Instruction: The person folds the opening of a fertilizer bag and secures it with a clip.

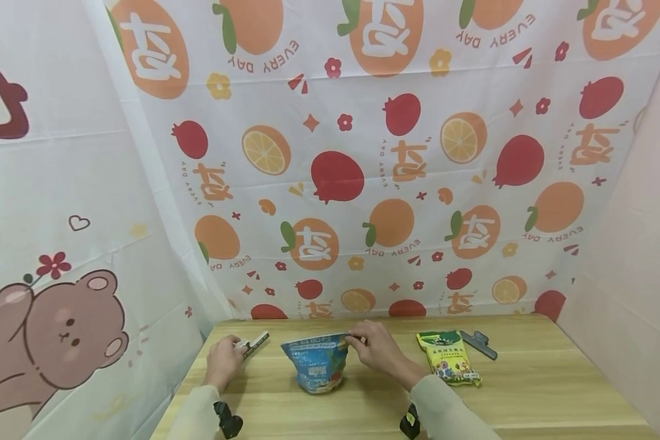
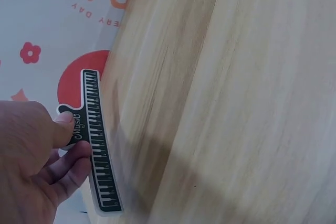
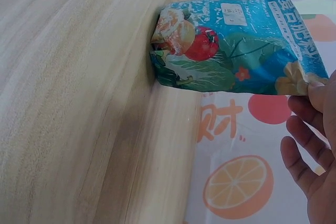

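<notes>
A blue plastic bag (image 1: 316, 365) printed with vegetables stands upright on the table. My right hand (image 1: 375, 346) pinches its top right corner between thumb and forefinger; in the right wrist view the other fingers (image 3: 298, 166) are spread loosely off the bag. Left of the bag, my left hand (image 1: 223, 362) holds a dark clip with a piano-key pattern (image 1: 255, 345). The left wrist view shows thumb and fingers pinching the handle of this clip (image 2: 97, 145), which reads "Music". The clip is apart from the bag.
A yellow and green packet (image 1: 449, 359) lies on the table (image 1: 533, 391) to the right of my right hand. Beside it is a dark grey clip (image 1: 480, 344). A fruit-print curtain (image 1: 363, 244) hangs along the table's back edge.
</notes>
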Demonstrator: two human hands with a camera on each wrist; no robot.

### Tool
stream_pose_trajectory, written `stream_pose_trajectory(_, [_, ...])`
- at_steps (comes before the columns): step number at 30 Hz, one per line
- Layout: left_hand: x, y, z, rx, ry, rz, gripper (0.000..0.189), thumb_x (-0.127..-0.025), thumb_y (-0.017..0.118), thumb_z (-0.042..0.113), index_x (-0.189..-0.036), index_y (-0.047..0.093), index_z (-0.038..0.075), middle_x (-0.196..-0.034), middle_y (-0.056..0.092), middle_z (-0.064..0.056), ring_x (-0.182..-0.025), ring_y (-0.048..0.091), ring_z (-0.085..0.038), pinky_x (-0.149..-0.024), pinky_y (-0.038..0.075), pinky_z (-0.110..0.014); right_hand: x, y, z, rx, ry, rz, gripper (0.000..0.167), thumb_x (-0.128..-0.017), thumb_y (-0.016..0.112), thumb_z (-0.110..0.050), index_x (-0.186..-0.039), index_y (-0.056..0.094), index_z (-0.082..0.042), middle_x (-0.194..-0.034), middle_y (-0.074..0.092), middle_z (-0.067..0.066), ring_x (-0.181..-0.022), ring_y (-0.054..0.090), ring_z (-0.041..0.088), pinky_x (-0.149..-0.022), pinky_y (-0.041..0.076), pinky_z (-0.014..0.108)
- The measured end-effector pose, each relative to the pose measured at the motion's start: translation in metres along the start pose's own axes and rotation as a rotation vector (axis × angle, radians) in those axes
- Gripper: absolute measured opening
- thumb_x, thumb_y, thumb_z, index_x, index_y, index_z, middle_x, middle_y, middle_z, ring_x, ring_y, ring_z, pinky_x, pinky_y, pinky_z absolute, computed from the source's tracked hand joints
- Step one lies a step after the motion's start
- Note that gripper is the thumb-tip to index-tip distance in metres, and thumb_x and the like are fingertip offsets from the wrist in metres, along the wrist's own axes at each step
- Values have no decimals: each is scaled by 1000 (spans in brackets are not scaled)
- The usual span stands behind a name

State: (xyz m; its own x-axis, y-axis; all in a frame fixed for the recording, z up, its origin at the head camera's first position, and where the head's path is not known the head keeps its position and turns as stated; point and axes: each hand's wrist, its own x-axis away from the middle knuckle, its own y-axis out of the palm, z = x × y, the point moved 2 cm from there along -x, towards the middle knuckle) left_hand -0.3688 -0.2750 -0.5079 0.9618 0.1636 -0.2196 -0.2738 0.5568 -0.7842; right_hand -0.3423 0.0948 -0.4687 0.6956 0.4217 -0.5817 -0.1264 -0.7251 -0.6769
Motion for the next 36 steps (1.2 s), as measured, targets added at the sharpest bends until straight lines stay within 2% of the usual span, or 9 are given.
stream_pose_trajectory(5, [1,-5,6,-33,47,-3,26,-91,70,8,-107,69,-12,-105,70,-31,-97,66,-45,-88,52,-60,0,0,-1,-7,4,-5,14,-97,68,-14,-86,76,-18,-83,74,-2,-67,50,-2,-58,48,15])
stream_pose_trajectory(9, [3,-9,10,-22,54,-20,23,-91,72,11,-105,72,-7,-102,73,-25,-91,68,-36,-82,53,-54,0,0,0,-3,-1,-3,15,-97,68,-14,-85,76,-18,-81,73,-1,-67,50,-2,-58,48,15])
stream_pose_trajectory(12, [4,-13,13,-25,92,-18,21,-91,72,13,-102,73,-4,-96,74,-19,-86,66,-28,-77,52,-49,0,1,0,0,-4,-5,15,-97,68,-14,-85,76,-17,-81,73,-2,-67,50,-2,-58,48,15])
stream_pose_trajectory(15, [5,-16,19,-37,167,2,18,-91,73,13,-98,73,-3,-89,75,-15,-80,65,-25,-72,51,-46,1,1,-1,-3,-1,-6,14,-97,67,-14,-87,76,-18,-82,73,-3,-67,50,-2,-58,48,15])
stream_pose_trajectory(19, [6,-23,28,-49,243,15,16,-89,74,10,-97,73,-4,-89,75,-15,-78,65,-25,-71,53,-46,2,0,-1,-5,4,-3,13,-97,68,-14,-89,77,-18,-83,73,-4,-68,50,-2,-59,48,15])
stream_pose_trajectory(22, [10,-30,37,-50,278,30,14,-88,74,8,-96,72,-3,-89,74,-15,-76,63,-23,-71,53,-46,2,0,-1,-10,3,2,13,-97,68,-14,-89,77,-18,-84,74,-5,-69,51,-2,-58,49,15])
stream_pose_trajectory(27, [16,-40,48,-41,340,78,9,-86,78,7,-91,73,1,-82,73,-9,-67,55,-14,-62,47,-32,1,-1,-2,-13,-2,2,13,-97,68,-13,-88,77,-18,-84,74,-5,-69,51,-1,-58,49,15])
stream_pose_trajectory(31, [20,-47,56,-54,401,127,8,-83,81,8,-86,74,6,-78,72,-4,-65,51,-10,-60,43,-27,2,-1,-3,-2,13,-2,12,-97,68,-14,-90,78,-18,-84,74,-5,-69,51,-1,-58,48,15])
stream_pose_trajectory(36, [24,-53,63,-37,414,131,7,-82,82,10,-85,76,11,-74,71,1,-63,47,-7,-59,39,-24,3,-1,-3,-8,33,-12,13,-98,68,-15,-90,77,-18,-84,74,-2,-68,50,-1,-59,48,15])
